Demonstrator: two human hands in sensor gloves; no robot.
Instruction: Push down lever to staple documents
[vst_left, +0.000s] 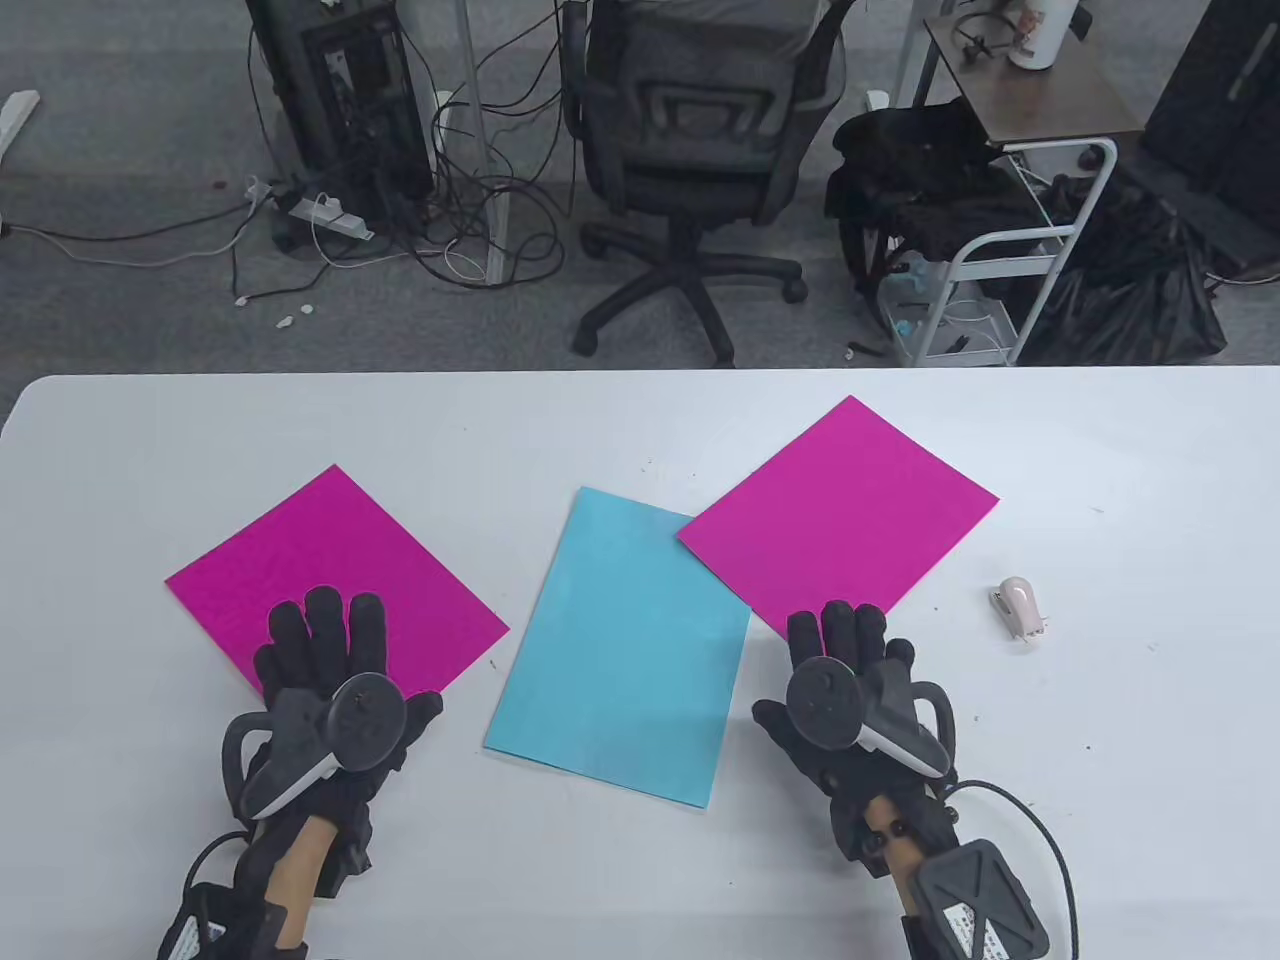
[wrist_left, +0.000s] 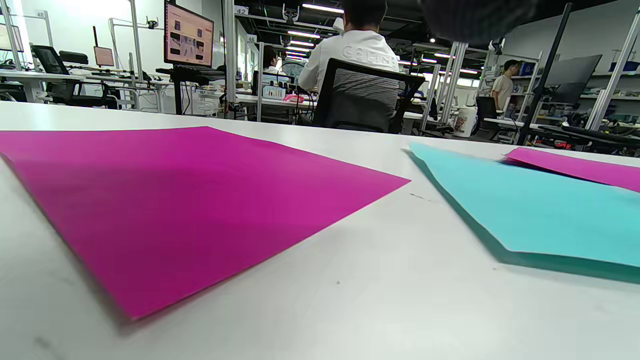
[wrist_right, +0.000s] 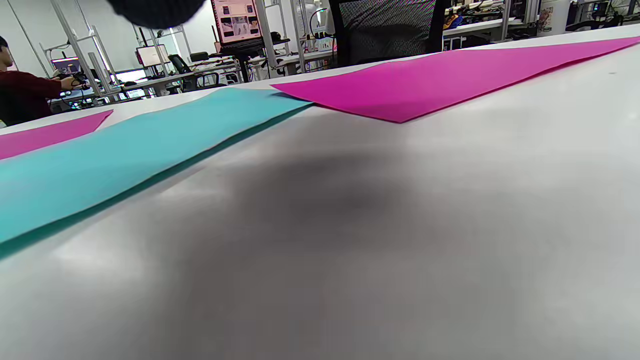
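On the table (vst_left: 620, 430) we see three paper sheets: one at left (vst_left: 330, 570), one in the middle (vst_left: 620, 650), one at right (vst_left: 840, 510) overlapping the middle sheet's corner; a stapler (vst_left: 1020, 606) lies further right.

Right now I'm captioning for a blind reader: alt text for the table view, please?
Two black-gloved hands, left hand and right hand, lie flat on a white table at the near corners of two magenta paper sheets, flanking a blue paper sheet; a small pale stapler sits right.
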